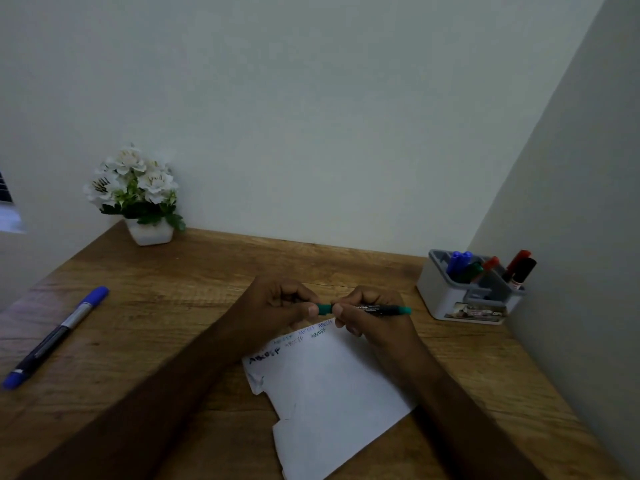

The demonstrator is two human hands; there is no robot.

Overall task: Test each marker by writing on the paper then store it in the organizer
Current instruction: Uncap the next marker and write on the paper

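Note:
A green marker (381,310) lies level between my two hands, just above the top edge of the white paper (332,393). My right hand (367,313) grips its black barrel, with the green tail end sticking out to the right. My left hand (284,304) pinches the green cap end (325,309) with thumb and fingers. The paper carries several short lines of test writing near its top. A blue marker (57,336) lies capped on the table at the far left. The grey-and-white organizer (467,303) stands at the right, with several blue, green, red and black markers upright in it.
A white pot of white flowers (138,195) stands at the back left of the wooden table (173,289). Walls close the table in at the back and on the right, right behind the organizer. The paper's lower left edge is torn.

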